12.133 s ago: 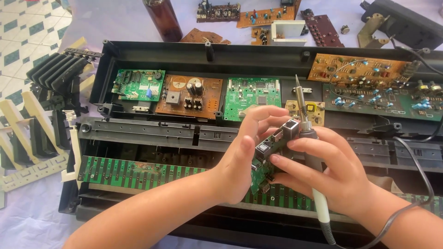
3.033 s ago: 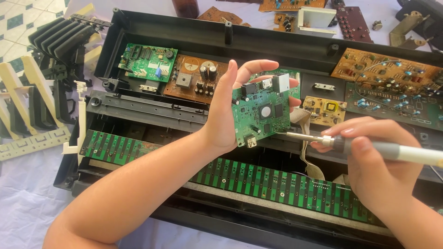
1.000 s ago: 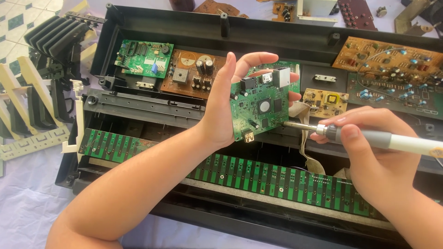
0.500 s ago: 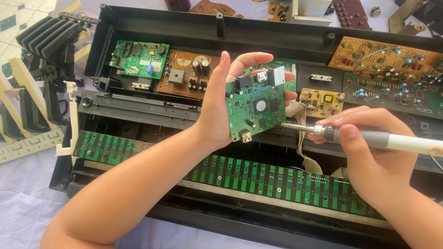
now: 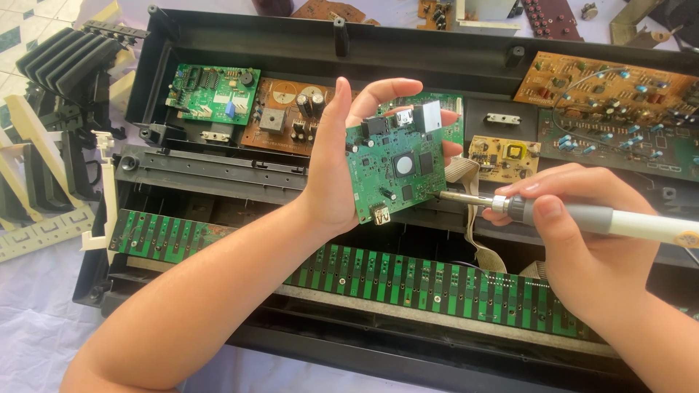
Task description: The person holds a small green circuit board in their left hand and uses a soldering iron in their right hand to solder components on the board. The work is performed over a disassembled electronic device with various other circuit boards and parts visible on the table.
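Fingers (image 5: 378,93) of the left hand (image 5: 336,164) pinch a small green circuit board (image 5: 397,169) by its edges, upright above the open black keyboard case (image 5: 218,44). The right hand (image 5: 582,240) wraps its fingers around a soldering iron (image 5: 582,215), tip touching the board's right edge, above the long green key-contact strip (image 5: 408,280).

From my remote view I find no packages, signs or screens. The only label-like item is a small yellow round sticker (image 5: 686,238) near the rear of the pale soldering-iron handle (image 5: 641,224), at the right edge, gripped by the right hand (image 5: 582,240); its marking is too small to make out. The white markings printed on the circuit boards are too fine for me to resolve.
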